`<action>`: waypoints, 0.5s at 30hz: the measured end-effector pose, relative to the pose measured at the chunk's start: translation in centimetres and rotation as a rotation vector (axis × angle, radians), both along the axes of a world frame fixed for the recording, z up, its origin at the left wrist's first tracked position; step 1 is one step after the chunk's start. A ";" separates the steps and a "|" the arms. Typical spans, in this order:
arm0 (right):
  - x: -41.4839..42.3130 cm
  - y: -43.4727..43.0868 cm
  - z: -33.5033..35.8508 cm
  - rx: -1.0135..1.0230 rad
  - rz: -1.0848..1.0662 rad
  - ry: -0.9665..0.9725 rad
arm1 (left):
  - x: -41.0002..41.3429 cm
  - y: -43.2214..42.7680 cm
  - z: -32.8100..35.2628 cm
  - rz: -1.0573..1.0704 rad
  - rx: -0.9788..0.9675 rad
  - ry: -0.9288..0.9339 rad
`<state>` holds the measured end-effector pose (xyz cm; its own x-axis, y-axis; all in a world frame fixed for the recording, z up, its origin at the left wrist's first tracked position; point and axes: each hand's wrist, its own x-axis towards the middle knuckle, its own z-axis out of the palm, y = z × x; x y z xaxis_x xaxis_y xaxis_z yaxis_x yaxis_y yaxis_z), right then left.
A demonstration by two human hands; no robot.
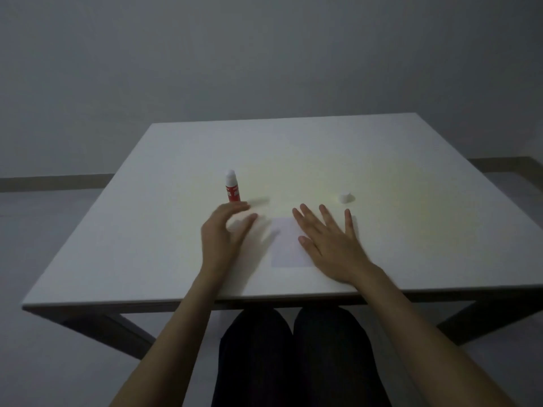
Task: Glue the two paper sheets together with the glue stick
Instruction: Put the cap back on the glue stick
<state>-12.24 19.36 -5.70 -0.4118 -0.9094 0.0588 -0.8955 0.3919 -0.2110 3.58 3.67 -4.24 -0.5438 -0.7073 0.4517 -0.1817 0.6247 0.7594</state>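
Note:
A pale paper sheet lies flat on the white table near its front edge. Whether a second sheet lies under or on it I cannot tell. My right hand rests flat on the sheet's right part, fingers spread. My left hand hovers just left of the sheet, fingers curved and apart, holding nothing. A red glue stick stands upright and uncapped just beyond my left hand's fingertips. Its white cap sits on the table beyond my right hand.
The table's front edge runs just above my legs. A grey wall stands behind the table, and the floor shows at both sides. The light is dim.

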 end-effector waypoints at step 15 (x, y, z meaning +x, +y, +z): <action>1.4 0.8 2.4 -0.809 -0.374 -0.579 | -4.0 1.9 3.5 -0.180 0.665 0.273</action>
